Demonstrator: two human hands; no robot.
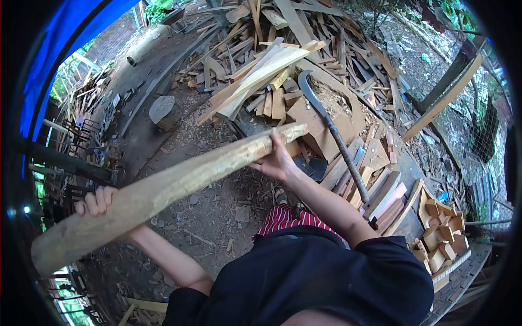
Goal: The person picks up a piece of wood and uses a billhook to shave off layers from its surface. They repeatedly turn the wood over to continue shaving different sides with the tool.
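Observation:
A long, thick wooden plank (157, 190) with a rough edge slants across the view, from the lower left up to the centre. My left hand (97, 201) grips it near its wide end, with the fingers curled over the upper edge. Nearer the narrow end, my right hand (277, 158) holds the plank, thumb and fingers around it. To the right of my right hand lies a long dark tool with a hooked end (333, 127), resting over wood pieces. Part of my left palm is hidden behind the plank.
A large heap of wood scraps (348, 49) lies ahead, with long pale boards (261, 73) on its near side. Stacked offcuts (385, 198) and small cut blocks (443, 233) are at the right. A stump (165, 111) stands at the left, and a slanted post (446, 100) at the far right.

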